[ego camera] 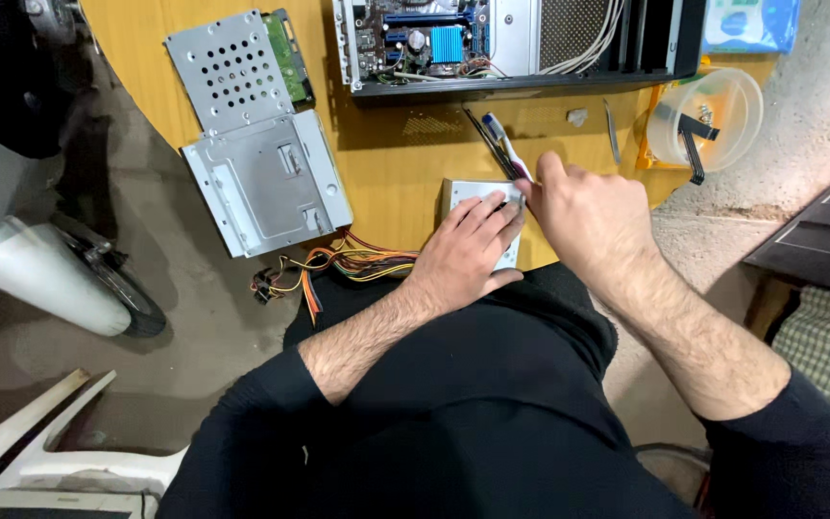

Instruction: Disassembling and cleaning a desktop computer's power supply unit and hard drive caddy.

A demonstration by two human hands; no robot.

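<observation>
1. Left hand [468, 252]: fingers spread flat, pressing down on a grey metal box [463, 194] at the near edge of the wooden counter [386, 163], just above the lap.
2. Right hand [590, 213]: curled shut around the handle of a screwdriver [497, 144], tip end slanting up and away over the counter; knuckles just beside the left fingertips, over the box's right edge.
3. Bundle of coloured wires [343, 264]: trailing left from under the box, hanging off the counter edge.
4. Two grey metal drive brackets [256, 154]: lying left of the box, well apart from it, the nearer one jutting over the edge.
5. Open computer case [492, 43]: at the far side, circuit board showing.
6. Clear plastic tub [713, 115]: at far right.
</observation>
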